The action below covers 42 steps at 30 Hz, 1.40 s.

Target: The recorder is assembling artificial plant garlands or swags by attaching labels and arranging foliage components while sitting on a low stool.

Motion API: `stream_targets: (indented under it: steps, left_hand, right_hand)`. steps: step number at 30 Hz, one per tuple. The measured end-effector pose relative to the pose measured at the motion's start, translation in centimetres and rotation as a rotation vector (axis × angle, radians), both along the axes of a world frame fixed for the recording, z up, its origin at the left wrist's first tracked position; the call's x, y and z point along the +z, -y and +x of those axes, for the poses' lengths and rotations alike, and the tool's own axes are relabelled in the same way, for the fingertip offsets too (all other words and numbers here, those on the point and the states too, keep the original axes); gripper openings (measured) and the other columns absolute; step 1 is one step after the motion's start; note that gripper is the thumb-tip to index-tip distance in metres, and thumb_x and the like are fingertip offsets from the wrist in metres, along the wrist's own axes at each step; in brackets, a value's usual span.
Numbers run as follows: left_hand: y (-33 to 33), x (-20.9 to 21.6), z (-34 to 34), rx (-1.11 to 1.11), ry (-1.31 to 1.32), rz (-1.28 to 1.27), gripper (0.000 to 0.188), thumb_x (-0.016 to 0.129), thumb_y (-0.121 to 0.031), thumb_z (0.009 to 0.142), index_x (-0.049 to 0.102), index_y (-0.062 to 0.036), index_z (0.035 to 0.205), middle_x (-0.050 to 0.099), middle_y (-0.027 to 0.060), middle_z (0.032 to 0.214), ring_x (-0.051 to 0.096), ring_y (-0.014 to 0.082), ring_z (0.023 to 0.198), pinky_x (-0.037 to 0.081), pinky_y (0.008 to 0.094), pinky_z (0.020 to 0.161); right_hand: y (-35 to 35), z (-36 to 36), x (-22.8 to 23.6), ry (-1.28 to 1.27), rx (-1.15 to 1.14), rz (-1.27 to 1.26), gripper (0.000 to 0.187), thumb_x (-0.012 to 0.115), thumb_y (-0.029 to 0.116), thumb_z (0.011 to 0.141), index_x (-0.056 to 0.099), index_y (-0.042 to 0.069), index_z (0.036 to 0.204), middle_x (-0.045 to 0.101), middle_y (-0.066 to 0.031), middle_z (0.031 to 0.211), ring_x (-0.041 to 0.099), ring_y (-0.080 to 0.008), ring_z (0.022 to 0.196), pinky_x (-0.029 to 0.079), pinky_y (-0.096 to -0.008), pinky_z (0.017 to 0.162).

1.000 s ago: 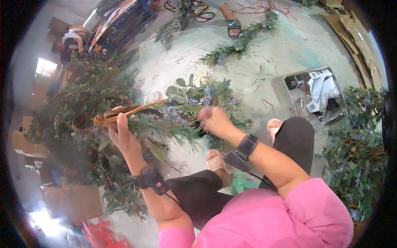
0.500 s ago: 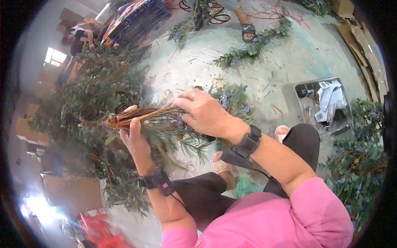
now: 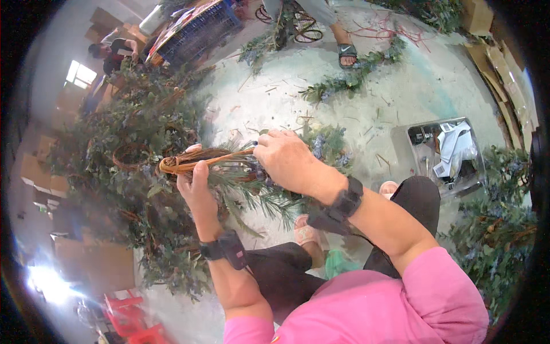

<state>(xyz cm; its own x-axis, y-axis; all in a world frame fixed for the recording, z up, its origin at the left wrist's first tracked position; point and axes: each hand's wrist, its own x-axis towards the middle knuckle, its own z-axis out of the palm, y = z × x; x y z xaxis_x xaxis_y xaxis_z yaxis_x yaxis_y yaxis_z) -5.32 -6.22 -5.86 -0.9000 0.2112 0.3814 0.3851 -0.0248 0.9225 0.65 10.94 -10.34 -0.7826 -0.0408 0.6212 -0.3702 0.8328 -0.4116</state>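
Observation:
A bundle of brown vine twigs (image 3: pixel 179 165), its end bound in a loop, lies in the grip of my left hand (image 3: pixel 199 195), thumb on the near side. My right hand (image 3: pixel 292 164) has its fingers closed at the other end of a long tan strand (image 3: pixel 229 156) running along the bundle. A small dark tip pokes out by those fingertips; what it belongs to is unclear. Feathery green sprigs (image 3: pixel 272 203) hang below the bundle. Leafy greenery with blue berries (image 3: pixel 327 143) shows beyond my right hand, partly hidden by it.
A big heap of berry garlands (image 3: pixel 137 114) fills the left; another pile (image 3: pixel 498 229) is at right. A clear plastic tray (image 3: pixel 413 153) stands right of my knee. Ahead lie a floor garland (image 3: pixel 349 80) and another person's sandalled foot (image 3: pixel 346 55). A person (image 3: pixel 120 49) works behind, near a blue crate (image 3: pixel 200 37).
The bundle and my left hand have shifted slightly to the right. My right hand has moved a little right and down in the view, still at the strand's end. The view itself has shifted slightly.

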Motion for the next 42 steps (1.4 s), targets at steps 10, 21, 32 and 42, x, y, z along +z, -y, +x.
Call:
stream_targets:
  steps: [10,21,32,42]
  left_hand:
    - [0.5,0.4,-0.1,0.031,-0.058,-0.037,0.031,0.055,-0.009,0.078,0.053,0.0005,0.108,0.054,0.0038,0.097,0.05,0.0105,0.086,0.04,0.0237,0.078]
    - [0.8,-0.5,0.0,-0.006,0.049,0.02,0.028,0.063,-0.019,0.078,0.055,-0.0007,0.097,0.056,0.001,0.083,0.049,0.0068,0.072,0.041,0.0228,0.064]
    - [1.0,0.2,0.8,-0.021,-0.065,-0.027,0.027,0.063,-0.015,0.076,0.056,0.0009,0.097,0.059,0.0042,0.084,0.054,0.0101,0.075,0.044,0.0237,0.068]
    - [1.2,-1.3,0.0,0.01,-0.114,-0.087,0.032,0.063,-0.019,0.077,0.055,-0.0003,0.102,0.058,0.0031,0.089,0.052,0.0091,0.079,0.043,0.0245,0.071]
  right_hand:
    - [1.1,-0.5,0.4,0.146,0.082,-0.453,0.007,0.053,0.008,0.078,0.057,0.002,0.079,0.052,-0.0139,0.079,0.055,-0.0326,0.073,0.045,-0.0394,0.066]
    - [1.7,-0.3,0.9,0.221,0.01,-0.194,0.013,0.059,0.012,0.074,0.056,0.003,0.083,0.054,-0.0135,0.084,0.055,-0.0331,0.082,0.045,-0.04,0.071]
    - [-0.5,-0.2,8.7,0.468,0.066,0.292,0.012,0.056,0.01,0.069,0.062,0.002,0.075,0.06,-0.0176,0.073,0.06,-0.035,0.072,0.048,-0.0424,0.065]
    - [0.3,1.0,7.9,0.248,0.07,0.496,0.012,0.052,0.003,0.071,0.059,0.0,0.08,0.06,-0.0165,0.073,0.061,-0.0328,0.069,0.049,-0.0395,0.061]
